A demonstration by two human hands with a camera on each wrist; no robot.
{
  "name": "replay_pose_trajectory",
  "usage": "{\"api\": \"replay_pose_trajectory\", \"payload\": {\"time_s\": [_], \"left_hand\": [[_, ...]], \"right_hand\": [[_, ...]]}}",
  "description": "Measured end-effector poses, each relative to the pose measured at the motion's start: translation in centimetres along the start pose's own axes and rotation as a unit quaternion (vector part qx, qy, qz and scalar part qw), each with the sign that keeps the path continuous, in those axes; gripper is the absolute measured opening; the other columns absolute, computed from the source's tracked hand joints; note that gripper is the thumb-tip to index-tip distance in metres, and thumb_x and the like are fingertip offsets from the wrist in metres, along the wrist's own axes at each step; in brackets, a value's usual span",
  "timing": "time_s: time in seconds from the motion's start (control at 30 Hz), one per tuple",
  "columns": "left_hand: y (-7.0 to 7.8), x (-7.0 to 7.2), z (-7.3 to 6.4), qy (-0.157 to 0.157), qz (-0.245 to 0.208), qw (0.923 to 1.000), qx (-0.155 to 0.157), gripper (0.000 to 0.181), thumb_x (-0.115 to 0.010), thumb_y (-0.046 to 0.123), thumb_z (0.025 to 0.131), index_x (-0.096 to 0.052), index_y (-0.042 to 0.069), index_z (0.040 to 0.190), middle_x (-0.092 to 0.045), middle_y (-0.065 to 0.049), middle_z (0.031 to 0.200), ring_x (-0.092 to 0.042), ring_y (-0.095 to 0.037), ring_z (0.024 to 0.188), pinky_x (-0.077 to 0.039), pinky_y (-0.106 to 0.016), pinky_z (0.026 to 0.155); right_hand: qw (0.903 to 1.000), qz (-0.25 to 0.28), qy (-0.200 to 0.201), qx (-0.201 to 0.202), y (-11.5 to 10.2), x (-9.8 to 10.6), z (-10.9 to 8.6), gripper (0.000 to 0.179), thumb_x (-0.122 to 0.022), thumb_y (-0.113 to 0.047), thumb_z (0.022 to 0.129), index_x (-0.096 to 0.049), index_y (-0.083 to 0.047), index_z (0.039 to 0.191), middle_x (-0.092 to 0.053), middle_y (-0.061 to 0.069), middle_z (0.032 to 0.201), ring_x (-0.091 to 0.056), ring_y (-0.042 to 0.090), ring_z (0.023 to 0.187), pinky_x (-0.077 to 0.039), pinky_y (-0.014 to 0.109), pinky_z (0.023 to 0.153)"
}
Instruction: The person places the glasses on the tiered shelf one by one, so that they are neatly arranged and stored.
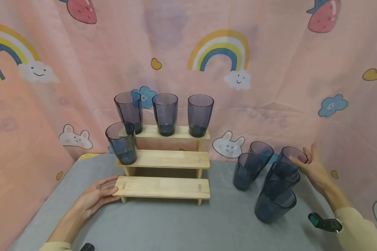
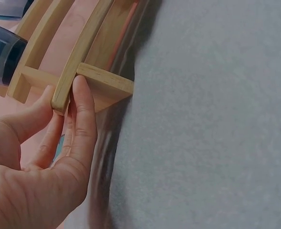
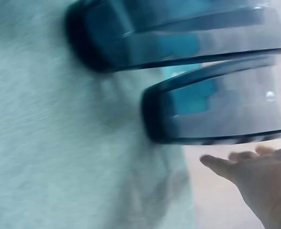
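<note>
A three-step wooden rack (image 1: 163, 186) stands on the grey counter (image 1: 176, 223) at about 11 o'clock from the viewer, its back to a pink patterned curtain (image 1: 270, 87). The left hand (image 1: 94, 197) lies at the rack's lowest step, at its left end; the left wrist view shows the fingers (image 2: 83, 119) straight and pressed against the end of that board, with the thumb on the other side of it, so the hand steadies the rack rather than wrapping it. Three dark tinted tumblers (image 1: 165, 113) stand upright on the top step, and a fourth tumbler (image 1: 122, 143) stands on the left end of the middle step. The bottom step carries nothing. At about 2 o'clock, five more tumblers (image 1: 274, 200) are clustered on the counter, close together and some touching. The right hand (image 1: 312, 167) is at the far tumbler (image 1: 292, 155) of that cluster, fingertips at its rim; the fingers are extended and loosely spread, not closed round the glass. The right wrist view is blurred and shows two tumbler bases near the open palm. A pale yellow sleeve (image 1: 358, 230) covers the right forearm.
</note>
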State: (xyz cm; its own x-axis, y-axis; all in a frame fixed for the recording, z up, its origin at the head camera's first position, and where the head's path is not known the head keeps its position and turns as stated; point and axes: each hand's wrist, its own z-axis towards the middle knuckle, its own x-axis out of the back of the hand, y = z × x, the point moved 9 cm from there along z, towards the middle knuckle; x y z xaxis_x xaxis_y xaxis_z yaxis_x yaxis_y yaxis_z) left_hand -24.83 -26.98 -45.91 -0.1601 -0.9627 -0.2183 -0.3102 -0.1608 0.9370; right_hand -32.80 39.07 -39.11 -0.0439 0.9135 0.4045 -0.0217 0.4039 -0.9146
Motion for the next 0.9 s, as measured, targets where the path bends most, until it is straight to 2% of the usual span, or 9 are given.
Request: {"api": "replay_pose_trajectory", "payload": {"time_s": [0.07,0.13,0.2,0.23,0.33,0.47,0.63,0.8,0.9], "left_hand": [[0.0,0.0,0.0,0.001,0.001,1.0,0.002,0.079,-0.062,0.005,0.096,-0.009,-0.005,0.155,-0.06,-0.004,0.117,-0.066,-0.018,0.102,-0.057,-0.036,0.089],[-0.1,0.0,0.0,0.004,0.001,1.0,0.004,0.08,-0.062,0.005,0.096,-0.009,-0.005,0.155,-0.06,-0.004,0.117,-0.066,-0.018,0.102,-0.057,-0.035,0.089],[-0.1,0.1,0.1,0.006,0.002,1.0,0.005,0.08,-0.063,0.006,0.096,-0.009,-0.004,0.155,-0.06,-0.004,0.117,-0.065,-0.018,0.102,-0.057,-0.035,0.09],[-0.2,0.1,0.1,0.005,0.002,1.0,0.004,0.08,-0.063,0.006,0.096,-0.009,-0.005,0.155,-0.06,-0.004,0.118,-0.065,-0.018,0.102,-0.057,-0.036,0.09],[-0.2,0.1,0.1,0.005,0.002,1.0,0.004,0.08,-0.063,0.007,0.096,-0.009,-0.005,0.155,-0.059,-0.004,0.118,-0.065,-0.018,0.102,-0.057,-0.036,0.09],[-0.1,0.1,0.1,0.009,0.003,0.9999,0.007,0.079,-0.062,0.007,0.096,-0.01,-0.004,0.155,-0.059,-0.004,0.119,-0.065,-0.017,0.102,-0.057,-0.036,0.09],[-0.1,0.0,0.1,0.012,0.006,0.9999,0.008,0.078,-0.062,0.006,0.096,-0.011,-0.005,0.155,-0.057,-0.006,0.121,-0.065,-0.018,0.102,-0.057,-0.037,0.09],[-0.2,0.2,0.1,0.014,0.01,0.9998,0.008,0.078,-0.061,0.005,0.097,-0.01,-0.004,0.155,-0.056,-0.006,0.122,-0.065,-0.017,0.102,-0.057,-0.036,0.09],[-0.2,0.3,0.2,0.014,0.013,0.9998,0.008,0.078,-0.062,0.006,0.096,-0.011,-0.003,0.155,-0.055,-0.007,0.123,-0.065,-0.018,0.103,-0.057,-0.036,0.09]], "right_hand": [[0.9996,-0.025,-0.01,0.002,0.8,-0.3,-0.2,0.098,-0.052,-0.031,0.103,0.036,-0.026,0.146,0.015,0.017,0.16,-0.016,0.026,0.148,-0.032,0.043,0.117],[0.9986,-0.05,-0.009,0.012,1.3,-0.5,-0.5,0.095,-0.053,-0.029,0.103,0.028,-0.021,0.152,-0.001,0.019,0.162,-0.037,0.005,0.135,-0.044,0.019,0.101],[0.997,-0.074,0.005,0.021,1.6,-0.5,-0.8,0.091,-0.055,-0.028,0.102,0.017,-0.02,0.156,-0.017,0.016,0.161,-0.042,-0.01,0.117,-0.043,0.005,0.08],[0.9965,-0.078,0.013,0.026,1.6,-0.4,-0.9,0.089,-0.057,-0.027,0.101,0.012,-0.021,0.157,-0.024,0.014,0.16,-0.041,-0.015,0.108,-0.043,0.005,0.079],[0.9952,-0.085,0.037,0.032,1.6,-0.2,-1.1,0.084,-0.06,-0.027,0.099,-0.001,-0.026,0.159,-0.037,0.005,0.153,-0.043,-0.013,0.107,-0.045,0.006,0.079],[0.992,-0.103,0.067,0.029,1.4,0.1,-1.2,0.083,-0.066,-0.031,0.096,-0.011,-0.027,0.159,-0.045,0.004,0.144,-0.043,-0.013,0.102,-0.048,0.014,0.08],[0.9874,-0.11,0.101,0.053,0.4,0.8,-1.1,0.085,-0.072,-0.025,0.091,-0.019,-0.017,0.158,-0.051,-0.012,0.124,-0.047,-0.011,0.096,-0.049,0.011,0.076],[0.9833,-0.12,0.117,0.072,-1.8,1.7,-0.9,0.087,-0.075,-0.022,0.089,-0.021,-0.017,0.157,-0.048,-0.019,0.118,-0.053,0.02,0.109,-0.046,0.006,0.069],[0.9825,-0.12,0.116,0.083,-3.5,2.4,-1.0,0.086,-0.074,-0.02,0.09,-0.021,-0.022,0.157,-0.047,-0.021,0.118,-0.055,0.018,0.11,-0.044,0.004,0.07]]}}
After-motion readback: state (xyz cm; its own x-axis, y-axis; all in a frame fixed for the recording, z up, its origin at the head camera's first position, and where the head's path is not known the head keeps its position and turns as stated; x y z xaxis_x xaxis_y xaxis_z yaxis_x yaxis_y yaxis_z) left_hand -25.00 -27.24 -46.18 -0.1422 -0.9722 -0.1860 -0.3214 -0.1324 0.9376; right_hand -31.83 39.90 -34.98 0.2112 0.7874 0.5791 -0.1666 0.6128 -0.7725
